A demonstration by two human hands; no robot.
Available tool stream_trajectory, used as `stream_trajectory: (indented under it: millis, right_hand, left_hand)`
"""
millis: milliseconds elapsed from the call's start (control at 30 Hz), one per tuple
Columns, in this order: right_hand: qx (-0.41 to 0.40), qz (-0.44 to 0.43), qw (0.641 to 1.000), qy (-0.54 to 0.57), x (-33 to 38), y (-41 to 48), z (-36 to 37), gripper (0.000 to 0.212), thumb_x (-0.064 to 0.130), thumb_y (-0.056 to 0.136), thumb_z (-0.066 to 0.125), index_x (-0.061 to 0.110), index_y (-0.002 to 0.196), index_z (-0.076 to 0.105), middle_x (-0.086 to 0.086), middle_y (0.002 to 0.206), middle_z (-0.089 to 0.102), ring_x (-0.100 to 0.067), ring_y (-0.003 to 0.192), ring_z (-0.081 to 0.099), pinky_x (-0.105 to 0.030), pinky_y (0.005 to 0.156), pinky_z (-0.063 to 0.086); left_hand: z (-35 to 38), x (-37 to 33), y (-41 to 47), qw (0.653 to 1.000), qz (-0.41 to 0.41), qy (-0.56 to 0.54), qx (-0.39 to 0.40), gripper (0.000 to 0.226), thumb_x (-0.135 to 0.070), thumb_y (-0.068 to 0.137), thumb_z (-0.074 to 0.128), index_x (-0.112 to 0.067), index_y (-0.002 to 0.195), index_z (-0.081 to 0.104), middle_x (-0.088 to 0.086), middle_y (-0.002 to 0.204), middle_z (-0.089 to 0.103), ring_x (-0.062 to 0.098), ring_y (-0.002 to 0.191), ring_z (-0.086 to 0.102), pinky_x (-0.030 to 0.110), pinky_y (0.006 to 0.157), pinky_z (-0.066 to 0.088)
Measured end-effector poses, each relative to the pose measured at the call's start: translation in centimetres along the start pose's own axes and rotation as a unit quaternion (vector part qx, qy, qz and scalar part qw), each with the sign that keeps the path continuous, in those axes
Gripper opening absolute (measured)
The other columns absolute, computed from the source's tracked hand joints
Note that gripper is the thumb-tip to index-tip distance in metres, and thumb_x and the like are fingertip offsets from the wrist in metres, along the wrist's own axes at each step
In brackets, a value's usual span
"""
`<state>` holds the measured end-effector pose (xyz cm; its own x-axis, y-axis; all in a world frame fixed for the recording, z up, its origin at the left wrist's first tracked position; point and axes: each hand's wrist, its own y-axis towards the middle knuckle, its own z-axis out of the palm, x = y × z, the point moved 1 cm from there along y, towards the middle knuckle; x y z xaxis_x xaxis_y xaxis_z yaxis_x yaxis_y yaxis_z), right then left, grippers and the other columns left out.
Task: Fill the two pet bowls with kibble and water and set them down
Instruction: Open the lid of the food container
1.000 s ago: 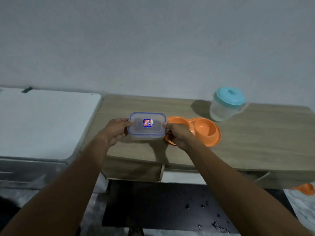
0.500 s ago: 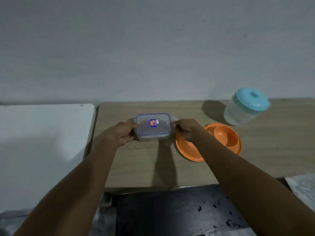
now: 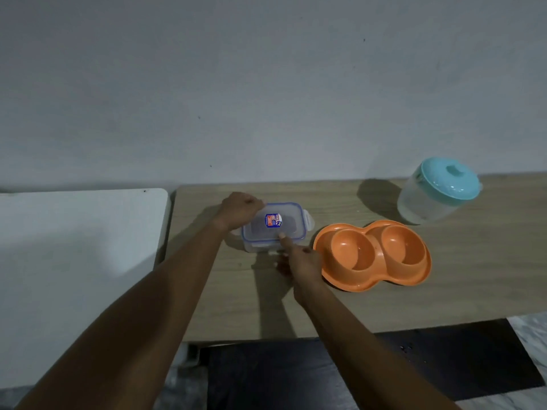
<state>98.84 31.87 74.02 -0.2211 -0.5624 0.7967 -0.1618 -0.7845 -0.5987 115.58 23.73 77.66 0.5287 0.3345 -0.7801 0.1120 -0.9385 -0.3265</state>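
We unclip kibble container (image 3: 273,227) lid: left hand (image 3: 241,210) clamped at 10 o'clock corner, right hand (image 3: 299,257) fingers together on 5 o'clock clasp. Next: lift lid, pour into orange double bowl (image 3: 373,255) at 3 o'clock.

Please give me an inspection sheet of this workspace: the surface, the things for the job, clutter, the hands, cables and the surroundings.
Surface: wooden table, against the wall.
Job's things: clear container with blue-rimmed lid, standing on the table, lid still on; orange double pet bowl to its right, both wells look empty; clear pitcher with teal lid at the far right, lid on.
Clutter: nothing seen.
Hands: left hand rests on the container's left end; right hand at its near side, thumb on the lid.
Cables: nothing seen.
Surroundings: grey wall; white surface to the left; dark floor below.
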Motion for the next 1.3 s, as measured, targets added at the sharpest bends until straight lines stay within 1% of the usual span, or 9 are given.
stream_trajectory:
  millis: [100,267,433,533,667,867,967,1133,1300]
  right_hand:
    - [0.047,0.037,0.995,0.079,-0.2,-0.1,0.5,0.029,0.025,0.087,0.08,0.002,0.094,0.064,-0.011,0.078,0.066,-0.018,0.068,0.067,-0.026,0.06,0.059]
    - [0.075,0.036,0.992,0.091,0.2,0.3,0.5,0.033,0.023,0.089,0.077,-0.003,0.105,0.063,-0.016,0.087,0.073,-0.018,0.072,0.073,-0.025,0.067,0.06]
    - [0.07,0.02,0.993,0.097,-0.6,0.7,0.4,0.029,0.027,0.087,0.078,0.002,0.094,0.065,-0.016,0.085,0.076,-0.02,0.077,0.074,-0.033,0.078,0.06]
    - [0.052,-0.005,0.994,0.091,-0.6,0.5,0.9,0.025,0.025,0.088,0.077,0.004,0.098,0.069,-0.017,0.094,0.078,-0.025,0.08,0.073,-0.031,0.071,0.058]
    - [0.026,-0.009,0.995,0.096,0.1,0.0,1.1,0.016,0.018,0.089,0.077,0.005,0.097,0.071,-0.016,0.1,0.077,-0.024,0.084,0.074,-0.024,0.06,0.059]
    - [0.024,0.015,0.998,0.05,0.9,-0.3,0.9,0.022,0.022,0.084,0.083,0.007,0.093,0.07,-0.014,0.093,0.077,-0.025,0.074,0.073,-0.031,0.06,0.06]
    - [0.039,0.016,0.999,0.006,1.5,-0.9,0.0,0.023,0.027,0.086,0.081,0.01,0.091,0.066,-0.008,0.08,0.07,-0.018,0.057,0.061,-0.026,0.049,0.052]
    - [0.09,0.024,0.994,-0.054,1.9,-1.8,-2.9,0.023,0.036,0.09,0.074,0.016,0.096,0.064,-0.001,0.075,0.06,-0.011,0.054,0.052,-0.022,0.046,0.044]
    - [0.138,0.099,0.984,0.05,2.7,-2.8,-5.4,0.026,0.023,0.098,0.047,0.009,0.112,0.063,-0.006,0.086,0.069,-0.02,0.067,0.064,-0.03,0.061,0.052]
  left_hand:
    - [0.2,-0.3,2.0,0.995,-0.021,0.066,0.065,0.046,-0.051,0.094,0.054,-0.013,0.069,0.062,0.016,0.092,0.066,0.031,0.088,0.061,0.03,0.072,0.039]
    - [-0.1,0.0,4.0,0.966,-0.15,-0.127,0.169,0.042,-0.036,0.09,0.069,0.0,0.113,0.069,0.017,0.111,0.072,0.03,0.098,0.07,0.046,0.089,0.057]
    - [-0.2,-0.6,4.4,0.92,-0.236,-0.201,0.239,0.022,-0.024,0.097,0.06,-0.003,0.101,0.067,0.013,0.077,0.076,0.023,0.061,0.073,0.036,0.05,0.059]
    - [-0.3,-0.6,4.6,0.916,-0.248,-0.229,0.216,0.023,-0.022,0.092,0.067,-0.003,0.105,0.068,0.015,0.08,0.076,0.026,0.062,0.073,0.041,0.052,0.06]
    - [0.3,0.0,4.3,0.935,-0.205,-0.245,0.151,0.035,-0.022,0.08,0.08,-0.002,0.107,0.07,0.017,0.105,0.073,0.03,0.084,0.07,0.045,0.076,0.059]
    - [0.9,0.8,2.2,0.979,-0.052,-0.179,-0.084,0.041,-0.041,0.058,0.09,-0.009,0.078,0.074,0.002,0.082,0.074,0.02,0.076,0.069,0.035,0.072,0.056]
    - [-0.1,-0.5,-0.4,0.973,0.032,-0.217,-0.074,0.03,-0.032,0.071,0.086,-0.006,0.084,0.077,0.003,0.082,0.076,0.016,0.075,0.07,0.033,0.073,0.056]
    - [-2.1,-1.6,-6.7,0.964,0.15,-0.221,-0.014,0.022,-0.017,0.082,0.078,0.0,0.095,0.077,0.007,0.09,0.076,0.008,0.077,0.068,0.02,0.07,0.052]
    - [-1.9,0.8,-12.1,0.974,0.182,-0.133,0.017,0.023,-0.016,0.079,0.081,-0.005,0.099,0.079,0.006,0.091,0.078,0.012,0.081,0.072,0.022,0.074,0.056]
